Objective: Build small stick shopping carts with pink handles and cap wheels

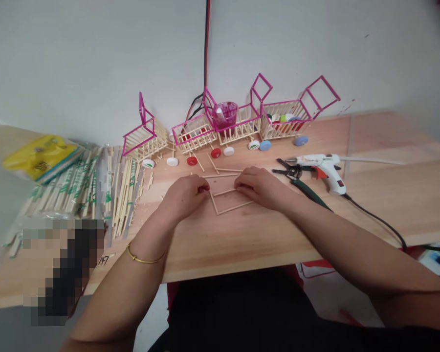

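On the table in front of me lies a small frame of thin wooden sticks (235,208), with an open-sided outline. My left hand (187,196) is closed, its thumb and fingertips pinched at the frame's upper left corner. From the other side my right hand (258,187) pinches the end of a wooden stick (225,192) that lies across the frame; its fingertips hide the far end. Just beyond both hands rest more loose sticks (220,175).
Several stick carts (201,139) with purple rims and bottle-cap wheels stand along the wall, one with a purple cup (227,115). A white glue gun (320,168) and pliers (304,188) lie right. Packaged chopsticks (75,178) and a yellow bag (40,156) lie left.
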`<act>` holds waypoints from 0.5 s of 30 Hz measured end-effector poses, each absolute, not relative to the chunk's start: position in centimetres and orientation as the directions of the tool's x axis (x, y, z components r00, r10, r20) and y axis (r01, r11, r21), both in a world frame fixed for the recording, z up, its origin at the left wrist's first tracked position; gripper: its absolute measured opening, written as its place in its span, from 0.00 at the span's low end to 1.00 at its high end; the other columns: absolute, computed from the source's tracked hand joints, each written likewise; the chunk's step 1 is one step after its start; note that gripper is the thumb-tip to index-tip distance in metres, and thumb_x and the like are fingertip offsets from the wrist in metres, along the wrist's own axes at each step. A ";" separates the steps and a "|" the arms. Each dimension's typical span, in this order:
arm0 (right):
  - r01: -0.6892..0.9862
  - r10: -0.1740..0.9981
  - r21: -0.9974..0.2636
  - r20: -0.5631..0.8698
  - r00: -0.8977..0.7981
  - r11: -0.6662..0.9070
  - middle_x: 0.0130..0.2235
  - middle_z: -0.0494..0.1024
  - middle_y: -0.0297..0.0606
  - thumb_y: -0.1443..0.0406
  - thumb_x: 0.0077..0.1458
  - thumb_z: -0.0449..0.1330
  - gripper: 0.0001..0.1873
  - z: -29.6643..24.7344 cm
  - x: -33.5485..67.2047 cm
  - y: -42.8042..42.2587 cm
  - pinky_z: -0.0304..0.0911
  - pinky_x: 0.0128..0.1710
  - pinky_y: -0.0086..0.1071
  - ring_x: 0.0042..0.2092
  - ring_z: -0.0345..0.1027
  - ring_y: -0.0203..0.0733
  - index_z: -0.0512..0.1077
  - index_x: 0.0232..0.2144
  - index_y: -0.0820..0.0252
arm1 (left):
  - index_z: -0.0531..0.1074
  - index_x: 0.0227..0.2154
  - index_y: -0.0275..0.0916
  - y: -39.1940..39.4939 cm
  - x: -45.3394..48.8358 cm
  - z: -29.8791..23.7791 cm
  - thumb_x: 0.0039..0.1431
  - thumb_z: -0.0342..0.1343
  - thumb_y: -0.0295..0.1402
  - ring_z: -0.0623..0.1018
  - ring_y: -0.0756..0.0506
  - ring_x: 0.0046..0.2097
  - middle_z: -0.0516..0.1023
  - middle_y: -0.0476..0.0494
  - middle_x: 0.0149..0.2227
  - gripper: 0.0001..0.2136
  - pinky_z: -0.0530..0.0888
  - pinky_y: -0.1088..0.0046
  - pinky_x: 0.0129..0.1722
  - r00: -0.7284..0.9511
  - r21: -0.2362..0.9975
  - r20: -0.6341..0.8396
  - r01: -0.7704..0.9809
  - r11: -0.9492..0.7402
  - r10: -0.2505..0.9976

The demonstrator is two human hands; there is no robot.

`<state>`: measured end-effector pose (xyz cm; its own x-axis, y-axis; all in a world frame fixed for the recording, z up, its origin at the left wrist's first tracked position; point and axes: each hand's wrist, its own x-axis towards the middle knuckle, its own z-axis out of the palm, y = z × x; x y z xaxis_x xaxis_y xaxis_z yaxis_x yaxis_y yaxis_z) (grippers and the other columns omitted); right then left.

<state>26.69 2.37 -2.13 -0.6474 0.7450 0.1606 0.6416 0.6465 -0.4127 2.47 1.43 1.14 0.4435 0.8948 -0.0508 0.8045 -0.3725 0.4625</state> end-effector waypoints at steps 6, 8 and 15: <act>0.745 0.801 -0.306 0.120 -0.587 0.592 0.40 0.76 0.44 0.64 0.62 0.53 0.10 -1.5 26.7 2.0 0.54 0.40 0.36 0.43 0.66 0.47 0.74 0.37 0.60 | 0.76 0.32 0.35 1.5 2.4 1.1 0.53 0.53 0.26 0.74 0.46 0.34 0.78 0.43 0.33 0.08 0.68 0.71 0.35 0.439 0.461 -0.030 0.803 -0.377 0.898; 0.800 0.837 -0.251 0.116 -0.535 0.545 0.40 0.77 0.45 0.64 0.62 0.53 0.11 -1.5 26.7 2.0 0.53 0.40 0.36 0.44 0.65 0.47 0.75 0.38 0.60 | 0.76 0.32 0.35 1.6 2.3 1.0 0.53 0.52 0.26 0.74 0.46 0.34 0.78 0.43 0.33 0.08 0.68 0.70 0.35 0.442 0.453 -0.022 0.804 -0.385 0.897; 0.807 0.868 -0.343 0.313 -0.386 0.482 0.42 0.77 0.45 0.65 0.60 0.53 0.11 0.3 28.9 1.3 0.60 0.43 0.36 0.44 0.68 0.46 0.74 0.41 0.61 | 0.76 0.32 0.36 1.9 2.1 0.4 0.54 0.53 0.28 0.75 0.45 0.34 0.79 0.42 0.33 0.07 0.68 0.69 0.36 0.438 0.434 -0.016 0.813 -0.388 0.899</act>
